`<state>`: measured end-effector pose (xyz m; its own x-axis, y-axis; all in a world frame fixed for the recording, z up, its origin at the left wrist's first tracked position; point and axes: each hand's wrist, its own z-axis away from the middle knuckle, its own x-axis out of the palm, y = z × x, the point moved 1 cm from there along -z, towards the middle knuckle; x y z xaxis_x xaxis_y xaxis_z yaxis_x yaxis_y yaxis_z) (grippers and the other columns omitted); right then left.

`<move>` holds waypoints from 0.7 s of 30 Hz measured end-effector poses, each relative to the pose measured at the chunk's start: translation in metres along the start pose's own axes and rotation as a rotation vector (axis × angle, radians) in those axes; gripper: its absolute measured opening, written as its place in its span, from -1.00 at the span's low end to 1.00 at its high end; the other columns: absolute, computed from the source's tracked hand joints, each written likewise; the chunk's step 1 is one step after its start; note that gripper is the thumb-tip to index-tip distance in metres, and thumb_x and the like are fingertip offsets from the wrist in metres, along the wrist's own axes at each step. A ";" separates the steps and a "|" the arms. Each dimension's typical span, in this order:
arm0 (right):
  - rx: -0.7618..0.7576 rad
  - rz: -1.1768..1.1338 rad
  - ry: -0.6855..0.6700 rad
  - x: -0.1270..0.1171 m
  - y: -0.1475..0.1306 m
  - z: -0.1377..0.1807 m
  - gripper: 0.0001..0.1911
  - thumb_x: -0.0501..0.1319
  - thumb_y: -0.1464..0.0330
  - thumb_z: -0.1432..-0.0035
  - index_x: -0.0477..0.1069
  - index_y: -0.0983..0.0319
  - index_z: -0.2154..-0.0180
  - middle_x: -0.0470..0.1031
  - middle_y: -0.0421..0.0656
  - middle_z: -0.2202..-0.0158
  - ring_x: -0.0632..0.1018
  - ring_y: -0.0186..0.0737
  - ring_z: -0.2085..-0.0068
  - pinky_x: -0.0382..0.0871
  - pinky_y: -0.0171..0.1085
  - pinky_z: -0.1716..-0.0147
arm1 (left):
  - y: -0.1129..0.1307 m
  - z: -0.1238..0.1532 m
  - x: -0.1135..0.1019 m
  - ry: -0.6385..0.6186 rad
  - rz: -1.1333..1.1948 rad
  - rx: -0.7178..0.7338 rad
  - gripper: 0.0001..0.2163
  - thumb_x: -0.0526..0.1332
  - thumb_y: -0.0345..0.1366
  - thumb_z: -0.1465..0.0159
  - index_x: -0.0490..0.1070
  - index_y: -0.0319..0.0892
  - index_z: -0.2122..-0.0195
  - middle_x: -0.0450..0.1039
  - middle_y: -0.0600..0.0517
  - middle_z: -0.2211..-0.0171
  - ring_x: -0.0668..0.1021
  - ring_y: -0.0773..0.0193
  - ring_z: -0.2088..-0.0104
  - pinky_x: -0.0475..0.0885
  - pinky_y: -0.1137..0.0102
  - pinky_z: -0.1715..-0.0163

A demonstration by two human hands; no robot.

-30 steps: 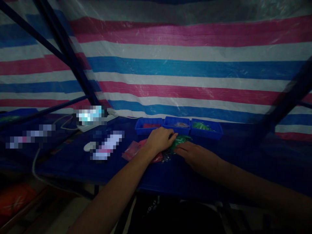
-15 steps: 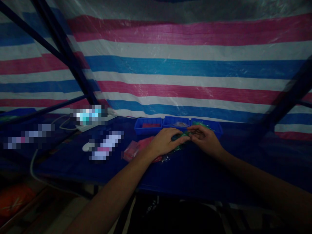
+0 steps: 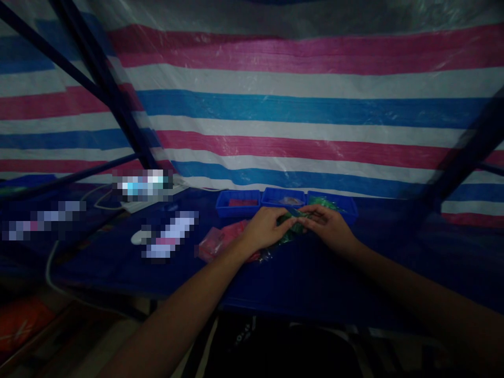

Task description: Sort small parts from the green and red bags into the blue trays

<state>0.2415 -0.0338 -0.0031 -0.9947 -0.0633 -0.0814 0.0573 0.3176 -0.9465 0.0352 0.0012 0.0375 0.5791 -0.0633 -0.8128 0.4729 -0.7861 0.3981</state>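
Observation:
Both my hands meet over a small green plastic packet [image 3: 292, 224] on the dark blue table [image 3: 299, 278]. My left hand [image 3: 264, 229] pinches its left end with curled fingers. My right hand [image 3: 327, 224] grips its right end, fingers closed. A pile of pink packets [image 3: 220, 242] lies just left of my left hand. Three blue trays stand behind my hands: the left tray [image 3: 238, 203] with red pieces, the middle tray [image 3: 283, 198] with pale pieces, the right tray [image 3: 346, 206] with green pieces.
A striped pink, white and blue tarp [image 3: 299, 105] hangs behind the table. Dark blue poles [image 3: 102, 79] cross at the left and right. A white round object [image 3: 138, 237] and a white cable [image 3: 53, 257] lie at the table's left. Blurred-out items sit there too.
My right hand rose from the table's front to the green packet near the trays and closed on it. My left hand stayed on the packet, shifting slightly.

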 end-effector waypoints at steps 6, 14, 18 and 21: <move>0.037 -0.130 0.107 -0.002 0.004 -0.005 -0.62 0.46 0.19 -0.06 0.48 0.19 0.13 0.58 -0.18 0.28 0.56 -0.29 0.36 0.48 -0.27 0.34 | 0.005 0.000 -0.002 0.184 0.094 0.041 -0.74 0.28 -0.19 -0.35 0.44 -0.13 -0.02 0.49 -0.06 0.10 0.54 0.18 0.11 0.46 0.25 0.09; 0.130 -0.289 0.152 0.002 0.002 -0.002 -0.62 0.46 0.22 -0.05 0.46 0.19 0.13 0.57 -0.19 0.32 0.56 -0.29 0.35 0.46 -0.29 0.36 | 0.007 0.001 0.000 0.144 0.083 0.204 -0.70 0.38 -0.29 -0.25 0.51 -0.04 -0.01 0.39 -0.07 -0.12 0.44 0.10 -0.17 0.38 0.09 -0.21; 0.152 -0.315 0.137 0.003 0.002 -0.001 -0.60 0.48 0.23 -0.02 0.47 0.17 0.12 0.58 -0.20 0.32 0.56 -0.27 0.35 0.48 -0.27 0.34 | 0.008 0.002 -0.001 0.103 0.059 0.244 -0.68 0.41 -0.31 -0.21 0.53 -0.04 0.00 0.37 -0.07 -0.16 0.42 0.07 -0.20 0.35 0.09 -0.23; 0.153 -0.296 0.094 0.004 0.006 -0.001 -0.66 0.46 0.19 -0.06 0.51 0.19 0.16 0.58 -0.17 0.28 0.56 -0.27 0.32 0.48 -0.27 0.33 | 0.009 0.003 -0.001 0.070 0.040 0.251 -0.74 0.33 -0.41 -0.27 0.54 -0.05 0.02 0.42 -0.04 -0.13 0.43 0.11 -0.19 0.35 0.11 -0.23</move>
<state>0.2382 -0.0306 -0.0089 -0.9733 -0.0419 0.2259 -0.2296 0.1524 -0.9613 0.0371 -0.0073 0.0404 0.6426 -0.0619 -0.7637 0.2737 -0.9124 0.3043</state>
